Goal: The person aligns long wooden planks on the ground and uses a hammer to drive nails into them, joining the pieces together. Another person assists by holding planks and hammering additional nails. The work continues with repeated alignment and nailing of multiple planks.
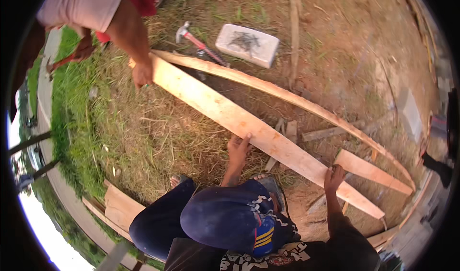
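Note:
A long pale wooden plank (215, 103) slants across the ground from upper left to lower right. My left hand (238, 149) grips its near edge around the middle, with the thumb on top and the other fingers partly hidden at the edge. Toward the plank's right end, my right hand (334, 177) is closed over the wood. At the far left end, a co-worker's hand (142, 73) holds the same plank. A narrower curved strip of wood (287, 96) runs beyond it, the two meeting near that end. A short board (369, 170) lies to the right.
A claw hammer (196, 41) with a red handle lies beyond the strip, beside a pale block (247, 46) with a pile of nails on top. Wood offcuts (330, 132) lie on the dirt. More boards (120, 206) rest at lower left, near grass and a paved path.

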`<state>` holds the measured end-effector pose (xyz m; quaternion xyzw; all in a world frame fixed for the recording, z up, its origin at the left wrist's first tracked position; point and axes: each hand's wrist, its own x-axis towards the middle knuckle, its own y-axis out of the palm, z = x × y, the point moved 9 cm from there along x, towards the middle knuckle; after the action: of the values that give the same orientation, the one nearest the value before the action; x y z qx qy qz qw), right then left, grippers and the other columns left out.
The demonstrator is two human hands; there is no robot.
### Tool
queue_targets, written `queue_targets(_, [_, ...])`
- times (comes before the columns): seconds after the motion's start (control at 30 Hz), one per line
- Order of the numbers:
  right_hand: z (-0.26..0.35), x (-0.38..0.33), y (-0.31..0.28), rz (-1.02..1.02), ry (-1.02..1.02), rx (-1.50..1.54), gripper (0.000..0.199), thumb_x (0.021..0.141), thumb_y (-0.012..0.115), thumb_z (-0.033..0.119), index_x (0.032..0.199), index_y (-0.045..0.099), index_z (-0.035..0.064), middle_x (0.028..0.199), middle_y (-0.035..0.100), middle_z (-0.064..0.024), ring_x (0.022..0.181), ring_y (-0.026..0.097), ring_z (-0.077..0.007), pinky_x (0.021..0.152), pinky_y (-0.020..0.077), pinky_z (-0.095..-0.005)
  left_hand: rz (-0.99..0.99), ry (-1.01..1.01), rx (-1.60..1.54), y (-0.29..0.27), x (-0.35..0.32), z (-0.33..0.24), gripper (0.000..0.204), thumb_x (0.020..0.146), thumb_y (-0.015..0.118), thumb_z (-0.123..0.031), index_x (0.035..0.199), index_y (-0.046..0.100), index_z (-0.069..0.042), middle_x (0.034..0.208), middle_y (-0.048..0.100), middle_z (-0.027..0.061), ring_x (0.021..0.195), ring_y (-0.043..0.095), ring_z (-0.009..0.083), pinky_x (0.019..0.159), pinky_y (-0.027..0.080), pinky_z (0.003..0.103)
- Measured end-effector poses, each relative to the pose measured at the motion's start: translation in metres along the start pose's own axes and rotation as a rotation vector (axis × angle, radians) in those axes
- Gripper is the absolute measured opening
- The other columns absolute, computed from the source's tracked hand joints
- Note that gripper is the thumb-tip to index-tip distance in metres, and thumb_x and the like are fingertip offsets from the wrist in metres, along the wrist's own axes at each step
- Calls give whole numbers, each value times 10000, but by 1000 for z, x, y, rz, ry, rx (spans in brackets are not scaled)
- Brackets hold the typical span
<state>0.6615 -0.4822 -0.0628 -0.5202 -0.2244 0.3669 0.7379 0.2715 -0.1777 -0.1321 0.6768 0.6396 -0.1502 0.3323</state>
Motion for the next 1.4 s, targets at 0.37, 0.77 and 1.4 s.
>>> queue_targets(0.37, [423, 101, 101, 63, -682, 286, 538, 1013, 652, 229, 1505, 504, 69, 1567, 466, -210, 1426, 463, -417, 1147, 346, -573, -399, 27, 348, -5, -26, -21, 304, 827, 841, -147, 1023, 775, 76, 890, 804, 190, 783, 793, 230, 703, 618, 383])
queue_targets(0.77, [474, 104, 160, 128, -775, -282, 608, 1091, 501, 426, 1667, 381, 274, 1706, 314, -168, 1537, 350, -373, 1206, 297, -581, -393, -1, 388, -16, -17, -17, 330, 769, 791, -134, 1051, 788, 37, 933, 761, 287, 894, 773, 422, 831, 606, 480])
queue_targets(1.4, [452, 158, 186, 669, -381, 496, 570, 950, 779, 518, 1151, 752, -15, 938, 775, -151, 852, 747, -259, 780, 577, -383, 142, -27, -268, -1, 30, 27, 1054, 788, 952, -200, 1586, 318, 69, 1522, 552, 212, 1390, 559, 298, 1184, 440, 405])
